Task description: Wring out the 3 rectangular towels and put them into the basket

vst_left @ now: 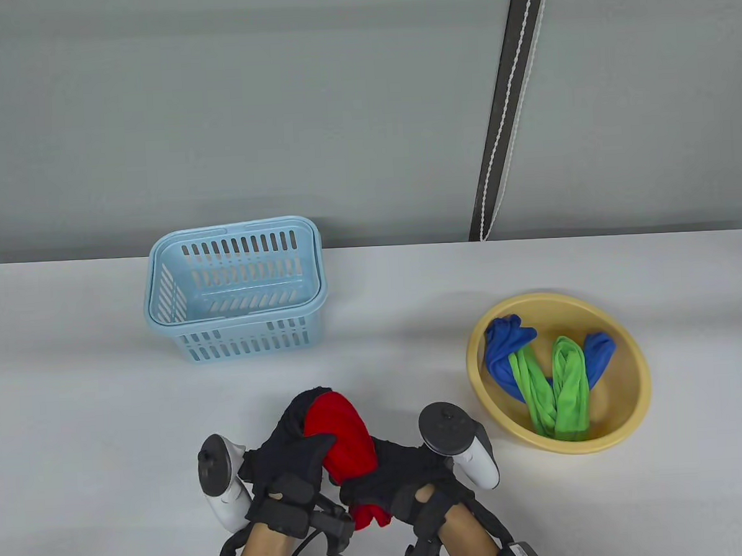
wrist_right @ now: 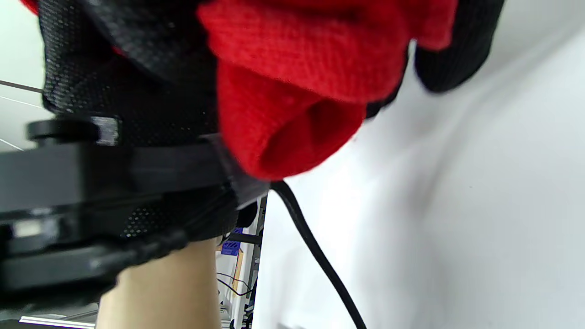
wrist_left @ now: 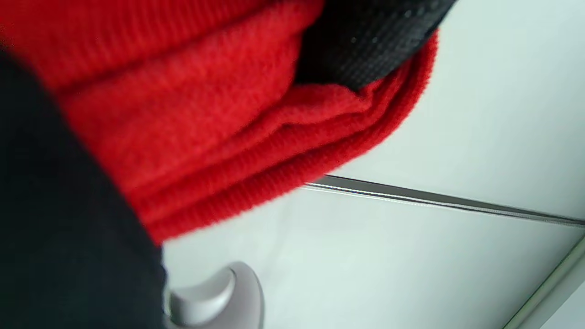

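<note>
Item 1. A light-blue slotted plastic basket is set upright on the white table, well beyond the fingertips of the left hand and slightly to their left. Nothing is seen inside it.

Item 2. The left hand, in a black sensor glove with a white tracker strapped to its back, is clenched around the far end of a red knitted rectangular towel. In the left wrist view, folded red layers are seen pressed under a black gloved finger, with the pale table below.

Item 3. The red towel is held bunched and rolled between both hands, above the near part of the table. One end bulges out past the left fingers; the other end hangs out below the right fingers.

Item 4. The right hand, gloved alike and bearing a black-and-white tracker, is closed around the near end of the towel. In the right wrist view a red fold is seen hanging out beneath the gloved grip.

Item 5. A round yellow plastic basin is placed on the table, to the right of the right fingers and apart from them. Within it are laid a twisted green towel and, partly beneath it, a blue towel.
</note>
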### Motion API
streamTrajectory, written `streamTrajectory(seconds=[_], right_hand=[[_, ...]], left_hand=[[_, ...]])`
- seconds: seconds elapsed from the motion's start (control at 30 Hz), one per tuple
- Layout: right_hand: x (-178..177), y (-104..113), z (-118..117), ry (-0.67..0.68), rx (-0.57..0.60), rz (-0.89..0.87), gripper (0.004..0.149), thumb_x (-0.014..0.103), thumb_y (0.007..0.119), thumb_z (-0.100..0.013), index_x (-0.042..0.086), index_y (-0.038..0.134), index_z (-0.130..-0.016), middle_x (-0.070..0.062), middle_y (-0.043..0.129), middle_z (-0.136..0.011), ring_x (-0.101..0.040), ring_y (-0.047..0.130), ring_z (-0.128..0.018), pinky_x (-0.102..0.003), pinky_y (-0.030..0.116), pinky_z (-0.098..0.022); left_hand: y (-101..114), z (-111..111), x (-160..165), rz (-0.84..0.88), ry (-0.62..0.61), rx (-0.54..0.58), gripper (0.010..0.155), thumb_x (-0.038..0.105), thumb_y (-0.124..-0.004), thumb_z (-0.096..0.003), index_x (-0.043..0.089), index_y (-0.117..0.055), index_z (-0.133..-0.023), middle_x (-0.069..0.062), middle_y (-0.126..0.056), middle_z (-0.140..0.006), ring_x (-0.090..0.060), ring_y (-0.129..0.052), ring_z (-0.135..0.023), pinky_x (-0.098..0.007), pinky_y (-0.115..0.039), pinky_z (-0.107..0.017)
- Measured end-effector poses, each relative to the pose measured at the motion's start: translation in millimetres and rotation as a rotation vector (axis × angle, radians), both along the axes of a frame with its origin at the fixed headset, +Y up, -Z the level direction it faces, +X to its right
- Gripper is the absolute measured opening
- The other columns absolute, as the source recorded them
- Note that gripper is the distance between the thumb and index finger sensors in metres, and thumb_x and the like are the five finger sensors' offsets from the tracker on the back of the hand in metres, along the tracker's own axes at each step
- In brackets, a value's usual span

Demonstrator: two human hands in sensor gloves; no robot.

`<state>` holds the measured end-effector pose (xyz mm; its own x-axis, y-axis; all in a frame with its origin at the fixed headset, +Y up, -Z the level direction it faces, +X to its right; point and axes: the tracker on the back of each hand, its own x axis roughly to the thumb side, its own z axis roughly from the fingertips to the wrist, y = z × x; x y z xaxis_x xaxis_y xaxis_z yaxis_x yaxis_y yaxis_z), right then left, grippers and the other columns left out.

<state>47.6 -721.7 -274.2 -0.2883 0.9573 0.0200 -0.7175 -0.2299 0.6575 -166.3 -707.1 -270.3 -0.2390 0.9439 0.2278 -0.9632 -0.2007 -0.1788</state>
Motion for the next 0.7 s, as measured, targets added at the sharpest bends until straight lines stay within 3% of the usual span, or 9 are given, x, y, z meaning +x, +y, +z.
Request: streamTrajectory(seconds=[0.07,0.17,0.23,0.37,0.47,0.57,0.7], right_hand=[[3.3,2.6,-1.0,-0.032,0.027,0.017,0.049,0.027,0.095,-0.05,0.011,0.068,-0.089,-0.014,0.093,-0.08,-0.034,0.106,-0.059,-0.059,0.085,-0.049],[7.5,5.7,-2.1,-0.045,0.05,0.055,0.055,0.027,0.093,-0.053,0.013,0.062,-0.097,-0.015,0.09,-0.078,-0.032,0.102,-0.054,-0.059,0.083,-0.049],[10.0,8.0,-3.5,-0.053,0.094,0.11,0.056,0.028,0.092,-0.053,0.013,0.062,-0.098,-0.016,0.089,-0.075,-0.031,0.099,-0.051,-0.059,0.082,-0.049],[22.5,9.9,-6.4,-0.124,0.162,0.186,0.062,0.038,0.097,-0.05,0.013,0.067,-0.098,-0.01,0.092,-0.066,-0.026,0.098,-0.043,-0.057,0.084,-0.045],[30.5,14.3,-8.0,-0.152,0.236,0.337,0.062,0.041,0.098,-0.048,0.014,0.071,-0.096,-0.007,0.094,-0.062,-0.023,0.098,-0.037,-0.052,0.087,-0.038],[37.2,14.2,-9.7,-0.184,0.247,0.421,0.054,0.039,0.097,-0.049,0.014,0.076,-0.092,-0.005,0.096,-0.056,-0.02,0.098,-0.03,-0.05,0.089,-0.03],[51.7,9.4,-15.6,-0.172,0.192,0.485,0.05,0.038,0.096,-0.05,0.013,0.078,-0.089,-0.004,0.097,-0.053,-0.019,0.097,-0.025,-0.047,0.089,-0.025]], left_hand=[[3.3,-0.1,-5.4,-0.042,0.048,0.019,0.056,0.037,-0.092,-0.0498,0.015,-0.075,-0.098,-0.007,-0.096,-0.083,-0.031,-0.103,-0.061,-0.049,-0.09,-0.047],[5.1,-0.9,-12.5,-0.081,0.096,0.027,0.057,0.034,-0.095,-0.0472,0.014,-0.076,-0.097,-0.011,-0.096,-0.084,-0.036,-0.101,-0.063,-0.054,-0.088,-0.047],[6.3,-2.1,-15.3,-0.185,0.035,0.019,0.058,0.037,-0.093,-0.0504,0.016,-0.072,-0.1,-0.009,-0.093,-0.089,-0.035,-0.099,-0.068,-0.053,-0.086,-0.051],[6.5,-4.4,-18.5,-0.327,0.073,0.05,0.06,0.039,-0.094,-0.0494,0.018,-0.073,-0.101,-0.007,-0.094,-0.09,-0.033,-0.1,-0.069,-0.052,-0.087,-0.052],[7.5,-4.5,-15.2,-0.454,0.082,0.086,0.061,0.04,-0.094,-0.0495,0.017,-0.072,-0.102,-0.009,-0.093,-0.091,-0.035,-0.099,-0.07,-0.054,-0.086,-0.052],[16.7,1.2,-6.8,-0.752,0.122,0.24,0.068,0.044,-0.092,-0.0503,0.017,-0.065,-0.107,-0.014,-0.087,-0.098,-0.039,-0.095,-0.076,-0.058,-0.082,-0.056],[33.0,17.4,17.0,-1.336,0.118,0.59,0.09,0.056,-0.087,-0.0487,0.021,-0.039,-0.116,-0.016,-0.056,-0.119,-0.044,-0.074,-0.098,-0.065,-0.069,-0.067]])
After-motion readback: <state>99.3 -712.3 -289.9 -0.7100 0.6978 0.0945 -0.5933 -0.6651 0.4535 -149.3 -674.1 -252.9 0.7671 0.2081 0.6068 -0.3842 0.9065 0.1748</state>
